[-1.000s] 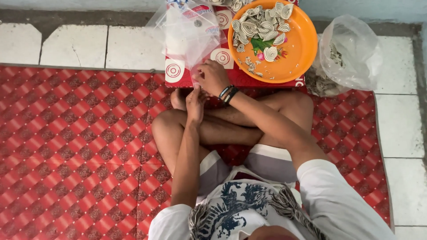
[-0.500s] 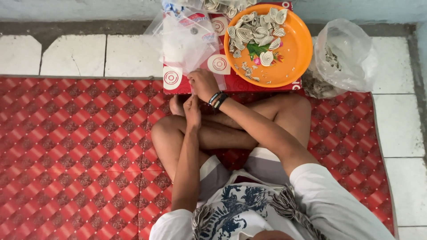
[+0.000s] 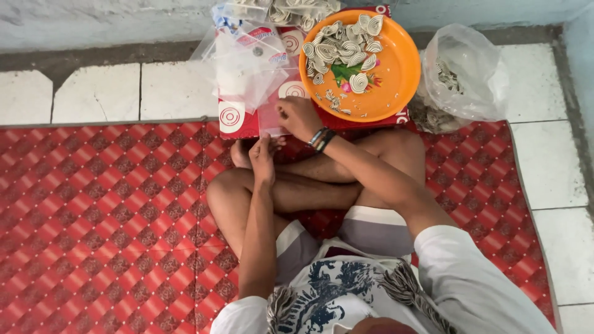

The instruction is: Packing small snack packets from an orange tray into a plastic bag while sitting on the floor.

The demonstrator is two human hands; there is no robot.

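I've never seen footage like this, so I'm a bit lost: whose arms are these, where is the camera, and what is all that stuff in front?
No machine here: a person sits cross-legged on a red mat, and a camera on their head looks down, so you see their own arms and legs. The right hand rests on a clear bag lying on a red box; whether it grips it is unclear. The left hand sits just below, seemingly empty. Beyond is an orange plate of striped shell-like pieces, and to the right another plastic bag.

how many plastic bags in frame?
At least 3: a filled clear bag right of the orange plate, a loose heap of small clear bags left of it, one at the top edge. The heap may hide more.
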